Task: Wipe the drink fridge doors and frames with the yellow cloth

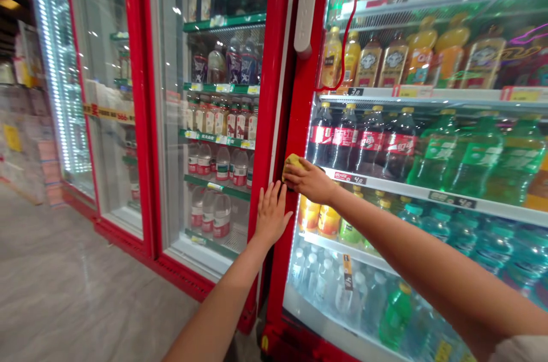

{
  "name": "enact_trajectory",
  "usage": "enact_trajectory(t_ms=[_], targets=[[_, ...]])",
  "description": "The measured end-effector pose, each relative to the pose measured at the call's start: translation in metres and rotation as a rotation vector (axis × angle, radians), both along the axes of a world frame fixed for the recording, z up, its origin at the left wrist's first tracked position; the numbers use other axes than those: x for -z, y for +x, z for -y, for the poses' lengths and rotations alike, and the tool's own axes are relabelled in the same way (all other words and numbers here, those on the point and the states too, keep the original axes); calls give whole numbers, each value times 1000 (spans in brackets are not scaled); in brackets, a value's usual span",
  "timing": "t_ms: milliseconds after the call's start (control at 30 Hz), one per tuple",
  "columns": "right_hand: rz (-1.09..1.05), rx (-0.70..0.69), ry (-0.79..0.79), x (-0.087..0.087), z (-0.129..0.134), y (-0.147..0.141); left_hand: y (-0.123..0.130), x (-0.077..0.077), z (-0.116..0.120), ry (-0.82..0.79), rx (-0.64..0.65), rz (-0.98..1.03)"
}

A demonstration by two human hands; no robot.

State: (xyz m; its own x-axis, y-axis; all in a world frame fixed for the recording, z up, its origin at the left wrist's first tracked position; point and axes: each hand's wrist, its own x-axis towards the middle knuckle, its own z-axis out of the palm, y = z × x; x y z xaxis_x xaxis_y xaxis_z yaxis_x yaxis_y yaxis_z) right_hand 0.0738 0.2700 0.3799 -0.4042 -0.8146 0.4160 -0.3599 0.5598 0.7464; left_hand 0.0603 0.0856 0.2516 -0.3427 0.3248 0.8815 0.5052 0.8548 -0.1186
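Observation:
A yellow cloth (pixel 293 162) is bunched under the fingers of my right hand (pixel 309 180), pressed against the red door frame (pixel 299 122) of the right-hand drinks fridge. Part of the cloth shows above my fingers; the rest is hidden by them. My left hand (pixel 273 214) lies flat with fingers stretched out on the red edge of the neighbouring fridge, just left of the dark gap between the two cabinets. Nothing is held in it. A pale grey door handle (pixel 307 5) is fixed to the frame above my right hand.
Behind the right glass stand shelves of soda bottles, among them cola bottles (pixel 370 136) and green bottles (pixel 478 148). A red cord (pixel 351 19) hangs down the glass. More glass-door fridges (pixel 139 93) line the left, beside a grey floor (pixel 94 288) and stacked boxes (pixel 25 128).

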Motion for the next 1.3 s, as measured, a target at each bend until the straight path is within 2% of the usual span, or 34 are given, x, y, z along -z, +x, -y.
enact_trajectory(t_ms=[100, 167, 233, 333, 400, 467, 567, 633, 700, 867, 933, 1000, 1067, 1167, 1233, 1300], targets=[[-122, 64, -111, -42, 4, -4, -1, -13, -4, 34, -20, -13], [-197, 60, -170, -52, 5, -5, 0, -18, -6, 54, -32, -16], [-211, 28, -143, -40, 4, -4, 1, -20, -7, 69, -35, -20], [-137, -26, 21, -9, 0, -2, 2, -16, -8, 84, -28, -32], [-92, -22, 78, -3, -2, 0, 2, -14, -8, 87, -24, -42], [-101, 14, 1, -18, -4, 1, 0, -15, -9, 93, -23, -53], [-187, 73, -234, -55, -4, 1, -2, -18, -11, 112, -29, -63], [-230, 89, -330, -64, -3, 1, -3, -19, -12, 124, -34, -66], [-228, 82, -324, -48, -1, -1, -3, -17, -14, 138, -38, -66], [-125, -36, -40, 40, -12, 4, -2, -9, -15, 150, -20, -49], [-124, -58, 32, 54, -27, 11, -2, -10, -16, 141, -6, -50], [-162, -22, 13, 44, -41, 19, -3, -15, -18, 137, 5, -53], [-213, 34, -94, 20, -48, 24, -5, -22, -23, 141, 9, -56], [-264, 82, -288, -10, -40, 23, -6, -32, -33, 144, 3, -69], [-273, 88, -347, -12, -29, 20, -6, -35, -41, 151, 6, -76], [-255, 75, -318, 2, -25, 20, -5, -35, -48, 165, 15, -80]])
